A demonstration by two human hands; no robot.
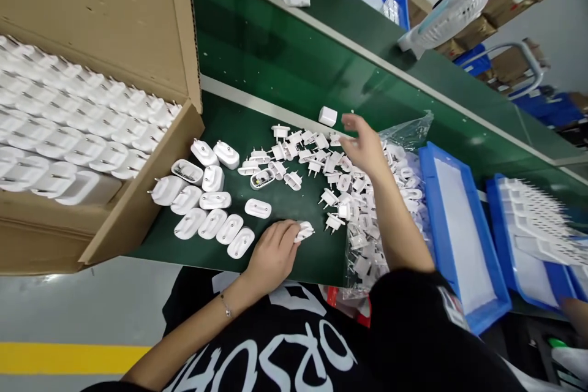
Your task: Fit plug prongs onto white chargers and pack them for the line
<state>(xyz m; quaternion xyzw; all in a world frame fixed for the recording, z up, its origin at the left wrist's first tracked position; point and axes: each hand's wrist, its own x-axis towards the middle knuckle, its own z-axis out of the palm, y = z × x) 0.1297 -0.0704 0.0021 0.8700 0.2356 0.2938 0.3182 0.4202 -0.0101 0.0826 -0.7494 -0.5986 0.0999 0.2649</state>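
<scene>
My left hand [274, 251] is closed around a white plug charger [304, 231] near the table's front edge, the pins facing right. My right hand [365, 146] hovers over the far side of a spread of white plug caps [316, 156], fingers apart and curved, nothing between them. Just left of its fingertips is a white charger housing [327, 116]. Left of my left hand lie several white chargers [214, 222] in loose rows, pins up. Two open housings, one of them [263, 179] showing its circuit parts, lie among the pieces.
A cardboard box [151, 187] at the left holds rows of white chargers [59, 122]. At the right, a clear plastic bag [407, 131] spills more caps, beside a blue tray [452, 239]. Another blue tray [523, 285] holds stacked white parts. A white fan-like object [452, 6] stands behind the green partition.
</scene>
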